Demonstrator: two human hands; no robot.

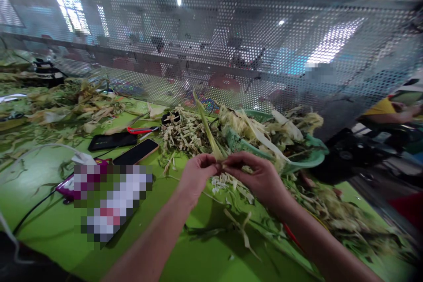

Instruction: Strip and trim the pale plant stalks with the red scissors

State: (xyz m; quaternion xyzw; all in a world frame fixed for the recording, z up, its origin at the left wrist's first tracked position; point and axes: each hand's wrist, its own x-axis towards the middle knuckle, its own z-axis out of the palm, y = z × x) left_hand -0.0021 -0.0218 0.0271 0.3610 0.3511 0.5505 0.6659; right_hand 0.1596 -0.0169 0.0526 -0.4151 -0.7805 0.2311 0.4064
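A: Main thing, quick?
B: Long yellow-green leaf strip (207, 130). Centre of view, raised over the table, standing near upright, tip leaning a bit left. Wide end is down at the fingers.

A: Hands?
B: Left hand (196, 174) closed, thumb and finger pinching the strip's base. Right hand (261, 176) closed too, fingertips pinching at the same spot, nearly meeting the left's. Exact finger contact too small to tell.

A: Doing it well?
B: My call: one pinch steady, other one does the fine work. Small moves, light pressure; thin fibre probably creases or splits if yanked. Keep the long end free of the pile.

A: Around it?
B: Pile of short cut pieces (183, 134) behind, slightly left. Green basket (315, 156) to the right, heaped with husks and pale fibres (235, 125). Red-handled cutter (140, 130) left of the pile, near two dark phones (136, 153).

A: Farther out?
B: Green table (165, 238) underneath, perforated panel (148, 31) across the back, husk litter far left
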